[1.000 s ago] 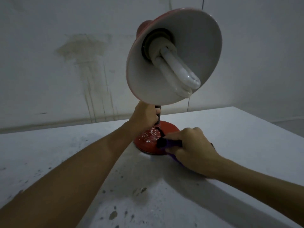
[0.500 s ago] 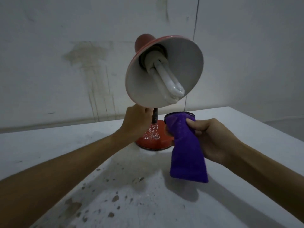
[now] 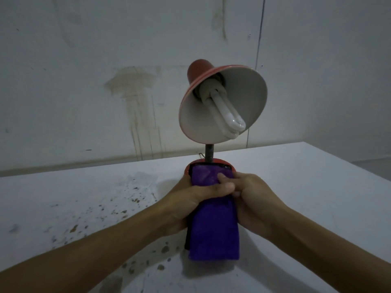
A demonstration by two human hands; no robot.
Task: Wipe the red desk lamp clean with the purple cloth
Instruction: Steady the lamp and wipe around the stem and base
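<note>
The red desk lamp (image 3: 198, 70) stands on the white table, its shade tilted toward me with a white tube bulb (image 3: 228, 115) inside. A dark stem rises from its round red base (image 3: 224, 160), which the cloth mostly hides. The purple cloth (image 3: 213, 233) hangs folded in front of the base, held up off the table. My left hand (image 3: 188, 199) grips the cloth from the left, thumb across its front. From the right, my right hand (image 3: 251, 197) pinches the same cloth, thumb pressed on its upper part.
The white table (image 3: 306, 176) is speckled with dark spots at the left and near edge. A stained white wall (image 3: 131, 92) stands close behind the lamp. The table's right edge runs diagonally at the far right.
My left hand let go of the lamp stem and came onto the cloth. The right hand brought the cloth in front of the base, so both hands hold it. The view pulled back.
</note>
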